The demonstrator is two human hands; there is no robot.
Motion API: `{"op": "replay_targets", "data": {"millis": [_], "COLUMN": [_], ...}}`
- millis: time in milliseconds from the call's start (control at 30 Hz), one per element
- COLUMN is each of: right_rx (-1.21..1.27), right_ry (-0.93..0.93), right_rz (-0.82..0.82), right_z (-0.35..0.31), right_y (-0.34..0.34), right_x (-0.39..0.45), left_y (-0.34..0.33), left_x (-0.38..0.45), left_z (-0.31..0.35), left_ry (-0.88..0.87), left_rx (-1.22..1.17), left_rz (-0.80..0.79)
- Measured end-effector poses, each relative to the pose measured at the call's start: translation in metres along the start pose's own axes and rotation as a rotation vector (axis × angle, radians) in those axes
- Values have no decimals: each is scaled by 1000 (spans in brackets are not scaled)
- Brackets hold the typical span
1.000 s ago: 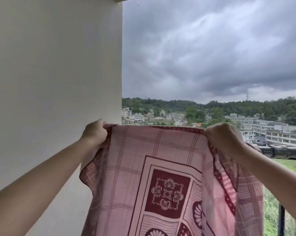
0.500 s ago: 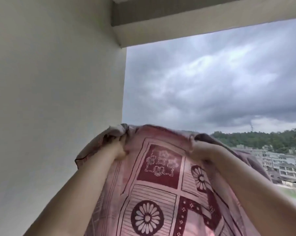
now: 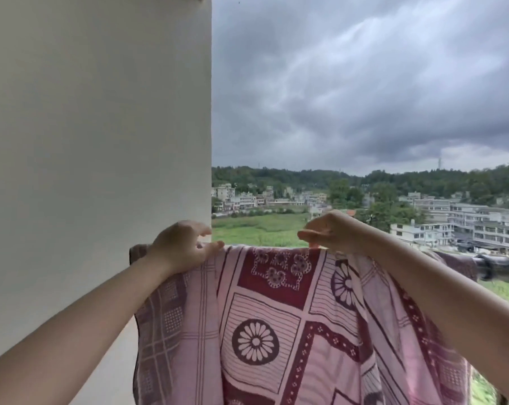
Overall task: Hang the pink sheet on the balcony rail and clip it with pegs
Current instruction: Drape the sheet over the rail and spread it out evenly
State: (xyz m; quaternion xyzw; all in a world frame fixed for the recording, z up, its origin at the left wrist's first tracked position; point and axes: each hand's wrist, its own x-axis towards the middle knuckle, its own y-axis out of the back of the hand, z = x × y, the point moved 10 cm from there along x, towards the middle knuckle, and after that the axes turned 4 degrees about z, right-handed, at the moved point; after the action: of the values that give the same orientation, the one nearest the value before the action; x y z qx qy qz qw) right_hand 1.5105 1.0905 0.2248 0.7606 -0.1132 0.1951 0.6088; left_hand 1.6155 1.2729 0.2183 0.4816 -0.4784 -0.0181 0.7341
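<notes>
The pink sheet (image 3: 265, 325), patterned with dark red squares and flower wheels, hangs draped over the dark balcony rail (image 3: 502, 266) and covers most of it. My left hand (image 3: 180, 248) rests on the sheet's top fold near the wall, fingers apart and gripping nothing. Further right along the fold, my right hand (image 3: 332, 232) is pinched shut on a small orange peg (image 3: 314, 244). The peg sits right at the top edge of the sheet. Only a sliver of it shows under my fingers.
A plain white wall (image 3: 95, 171) fills the left side and meets the rail end. Beyond the rail lie a green field, buildings, wooded hills and a dark cloudy sky. A bare stretch of rail shows at the far right.
The sheet went from being held up in both fists to lying draped over the rail. My left hand has opened onto the fold. My right hand now pinches a peg.
</notes>
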Motion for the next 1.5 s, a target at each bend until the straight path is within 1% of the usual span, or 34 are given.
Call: {"op": "replay_targets", "data": {"millis": [67, 100, 133, 200, 233, 267, 300, 367, 400, 467, 533, 567, 600, 633, 700, 767, 800, 900, 933, 967, 1000, 1033, 1067, 1100, 1133, 1200, 1233, 1267, 1300, 1333, 1367, 1400, 1433, 1500], "right_rx": [-203, -325, -450, -668, -745, -797, -824, -792, -769, -718, -630, -573, -526, -498, -371, -159, -119, -182, -221, -245, -274, -311, -369, -425, -459, -389, -372, -384, -396, -384, -342, -304, -281, -265], "right_ry": [36, 49, 78, 183, 212, 223, 213, 170, 158, 158, 182, 171, 130, 48, -159, -351, -417, -502, -509, -526, -548, -558, -547, -516, -480, -498, -531, -568, -607, -626, -627, -588, -525, -336], "right_rz": [-68, -91, -66, 139, 242, 354, 452, 532, 552, 555, 543, 540, 538, 527, 528, 600, 660, 866, 921, 938, 922, 864, 749, 574, 352, -111, -292, -445, -566, -649, -667, -630, -541, -248], "right_z": [-4, -4, -5, -14, -18, -19, -18, -16, -16, -18, -20, -20, -16, -7, 23, 59, 69, 77, 75, 74, 77, 80, 82, 85, 90, 105, 114, 123, 130, 133, 131, 125, 116, 89], "right_y": [-11, -16, -16, -4, 0, 3, 8, 10, 13, 17, 19, 22, 27, 33, 49, 70, 83, 139, 158, 171, 182, 185, 178, 157, 124, 43, 11, -14, -29, -40, -45, -45, -40, -15], "right_x": [-13, -19, -23, -34, -43, -54, -64, -75, -78, -78, -79, -80, -79, -78, -72, -65, -60, -34, -25, -16, -5, 7, 20, 34, 43, 35, 24, 11, -2, -12, -15, -12, -6, 13], "left_y": [6, 7, 1, -20, -28, -34, -37, -36, -34, -20, -15, -11, -5, 4, 31, 54, 61, 68, 69, 67, 62, 50, 34, 18, -3, -47, -63, -71, -71, -66, -56, -45, -34, -15], "left_x": [-33, -48, -60, -86, -98, -105, -107, -110, -109, -102, -95, -90, -84, -77, -60, -34, -20, 42, 64, 82, 102, 118, 128, 132, 126, 90, 71, 56, 49, 45, 42, 41, 39, 31], "left_z": [-5, -11, -20, -39, -48, -51, -49, -48, -53, -67, -95, -108, -120, -124, -119, -102, -92, -68, -63, -59, -57, -58, -62, -66, -72, -83, -88, -91, -94, -98, -102, -106, -110, -111], "left_ry": [-4, 49, 133, 364, 449, 468, 446, 390, 397, 468, 593, 649, 681, 681, 657, 585, 533, 353, 299, 268, 251, 258, 274, 285, 286, 291, 293, 284, 294, 314, 332, 349, 368, 369], "left_rx": [85, 121, 145, 143, 130, 116, 105, 98, 27, -225, -536, -662, -713, -695, -531, -458, -430, -309, -278, -257, -230, -194, -151, -98, -21, 145, 164, 139, 58, -37, -105, -155, -189, -235], "left_rz": [152, 212, 204, 57, 14, 7, -9, 5, 38, 147, 215, 278, 352, 393, 456, 506, 514, 504, 502, 470, 401, 293, 175, 60, -77, -419, -536, -593, -580, -524, -441, -342, -254, -111]}}
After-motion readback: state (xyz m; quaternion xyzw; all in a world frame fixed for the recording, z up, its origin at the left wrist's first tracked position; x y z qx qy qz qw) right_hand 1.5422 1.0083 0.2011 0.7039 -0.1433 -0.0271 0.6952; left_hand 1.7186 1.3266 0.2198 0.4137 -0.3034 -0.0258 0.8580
